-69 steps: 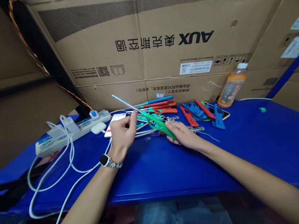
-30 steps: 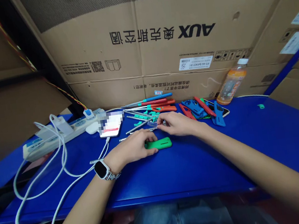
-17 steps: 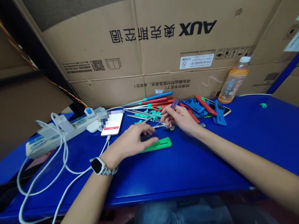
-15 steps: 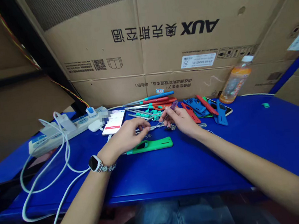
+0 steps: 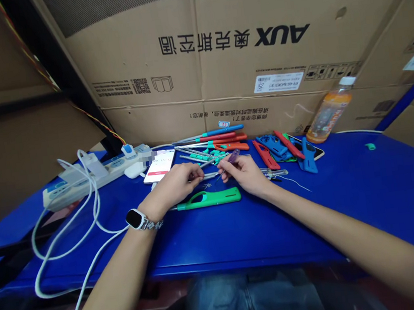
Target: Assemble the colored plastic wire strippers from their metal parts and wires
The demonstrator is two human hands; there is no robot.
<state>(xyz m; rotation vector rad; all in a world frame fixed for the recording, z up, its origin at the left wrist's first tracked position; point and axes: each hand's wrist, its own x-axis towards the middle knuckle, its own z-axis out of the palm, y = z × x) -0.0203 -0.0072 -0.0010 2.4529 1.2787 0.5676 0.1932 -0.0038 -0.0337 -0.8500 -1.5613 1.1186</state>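
My right hand (image 5: 245, 173) is closed round a small screwdriver with a clear purple handle (image 5: 235, 156). Its thin shaft slants down to the left, toward my left hand. The fingertips of my left hand (image 5: 180, 181) are pinched on the left end of a slim metal tube (image 5: 210, 176), which lies level between both hands. Just below them a green long-nosed lighter (image 5: 212, 198) rests on the blue table (image 5: 240, 237). Tiny wire-like bits (image 5: 207, 186) lie above the lighter. What the screwdriver tip touches is too small to tell.
Behind my hands lie several coloured lighters (image 5: 228, 146) and teal parts. Red and blue handle shells (image 5: 308, 157) are heaped at right, near an orange drink bottle (image 5: 329, 113). On the left are a phone (image 5: 159, 165), a power strip (image 5: 109, 169) and looping white cables (image 5: 96, 210).
My right hand has come slightly left and lower with the screwdriver, closer to my left hand. More of a clear part and thin white wire shows to its right. The view has shifted a little.
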